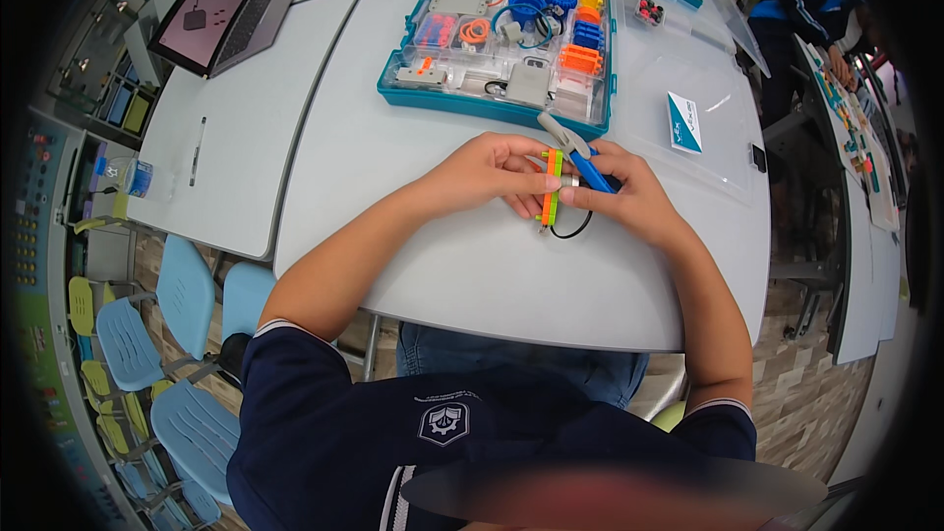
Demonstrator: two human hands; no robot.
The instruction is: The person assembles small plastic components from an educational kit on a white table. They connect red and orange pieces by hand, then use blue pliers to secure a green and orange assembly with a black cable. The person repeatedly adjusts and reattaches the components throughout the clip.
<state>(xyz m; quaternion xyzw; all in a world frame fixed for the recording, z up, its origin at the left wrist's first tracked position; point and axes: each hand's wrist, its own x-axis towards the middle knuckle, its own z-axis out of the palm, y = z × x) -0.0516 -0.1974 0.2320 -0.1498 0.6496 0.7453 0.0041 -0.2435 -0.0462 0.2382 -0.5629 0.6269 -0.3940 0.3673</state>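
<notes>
Over the near part of the white table, my left hand (482, 177) is closed on a small orange-and-green plastic construction assembly (552, 187), fingers behind it and thumb in front. A grey round part (569, 180) sits against its right side, and a black cable loops below. My right hand (634, 199) is closed round blue-handled pliers (587, 167), their grey jaws pointing up and left. The thumb of that hand also touches the assembly near the grey part. Fingers hide part of the handles and of the assembly's back.
Beyond my hands stands a teal-edged case (492, 108) of colourful plastic parts and cables. A clear lid (649, 69) with a white-and-teal card (684, 122) lies to the right. An open laptop (231, 20) and a pen (198, 151) are at left. Another person (811, 15) works at far right.
</notes>
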